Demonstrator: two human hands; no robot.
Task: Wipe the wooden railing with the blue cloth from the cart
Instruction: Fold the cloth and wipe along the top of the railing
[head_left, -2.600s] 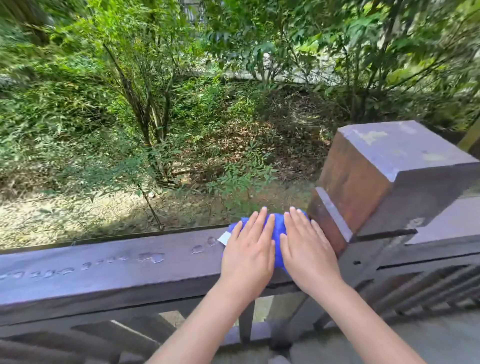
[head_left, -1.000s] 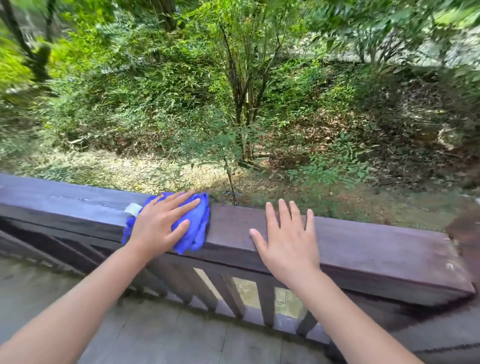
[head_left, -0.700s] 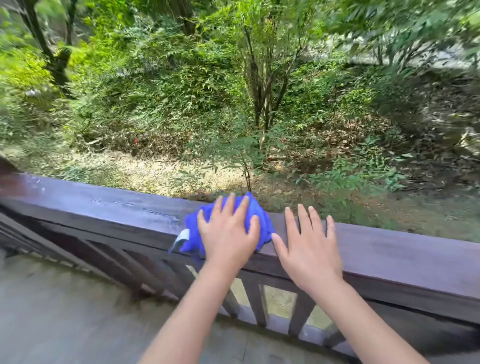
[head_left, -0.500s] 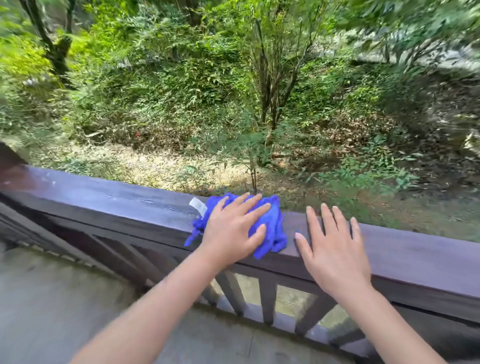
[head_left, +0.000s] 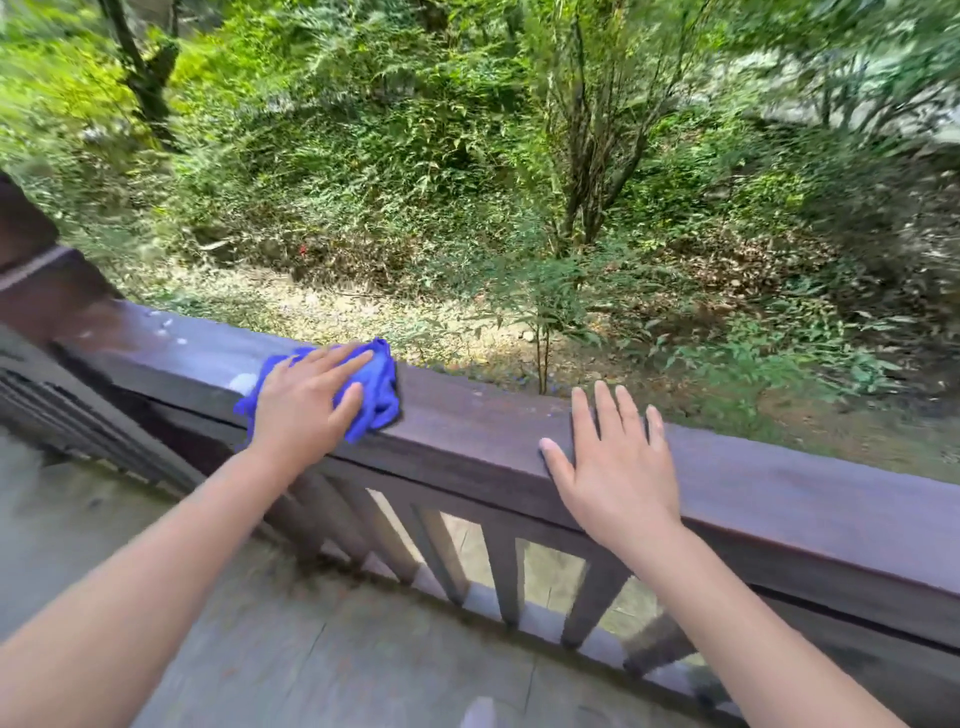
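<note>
Left hand (head_left: 304, 410) presses the blue cloth (head_left: 376, 387) under spread fingers (head_left: 337, 364) onto the wooden railing (head_left: 467, 431).

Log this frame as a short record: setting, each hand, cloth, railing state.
setting: outdoor deck, greenery beyond
left hand: flat on the blue cloth, pressing it to the rail top
right hand: empty, palm down on the wooden railing
railing state: droplets near the left post

The wooden railing (head_left: 467, 441) carries a crumpled blue cloth (head_left: 376, 387) and both flat hands.
</note>
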